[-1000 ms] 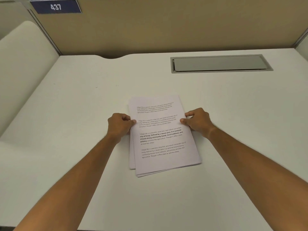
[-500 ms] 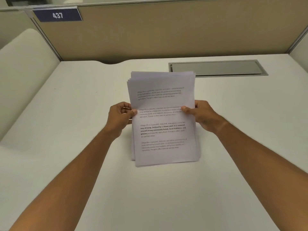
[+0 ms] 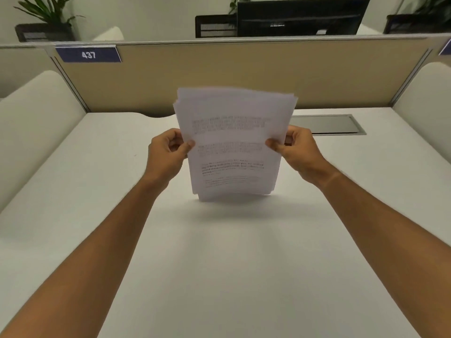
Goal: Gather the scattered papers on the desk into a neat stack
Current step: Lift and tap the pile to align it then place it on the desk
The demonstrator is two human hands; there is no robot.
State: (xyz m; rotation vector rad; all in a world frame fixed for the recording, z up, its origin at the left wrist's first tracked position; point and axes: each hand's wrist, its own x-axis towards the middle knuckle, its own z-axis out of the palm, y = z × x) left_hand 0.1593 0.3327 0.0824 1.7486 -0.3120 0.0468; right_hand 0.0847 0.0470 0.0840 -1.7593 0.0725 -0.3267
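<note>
A stack of white printed papers (image 3: pixel 234 132) stands nearly upright above the middle of the white desk (image 3: pixel 219 264). Its sheets are slightly offset at the top and bottom edges, and its shadow falls on the desk below. My left hand (image 3: pixel 166 152) pinches the stack's left edge, thumb on the front sheet. My right hand (image 3: pixel 297 150) pinches the right edge in the same way. The bottom edge hangs just over the desk; whether it touches is unclear.
A grey cable hatch (image 3: pixel 327 124) is set into the desk at the back right. A beige partition (image 3: pixel 244 69) with a blue "437" label (image 3: pixel 88 54) closes the back. White side panels (image 3: pixel 36 123) flank the desk. A dark monitor (image 3: pixel 300 17) stands beyond the partition.
Both hands have lifted the papers from lying flat on the desk to standing nearly upright above it. The view has tilted up, so the partition's top and the monitor show.
</note>
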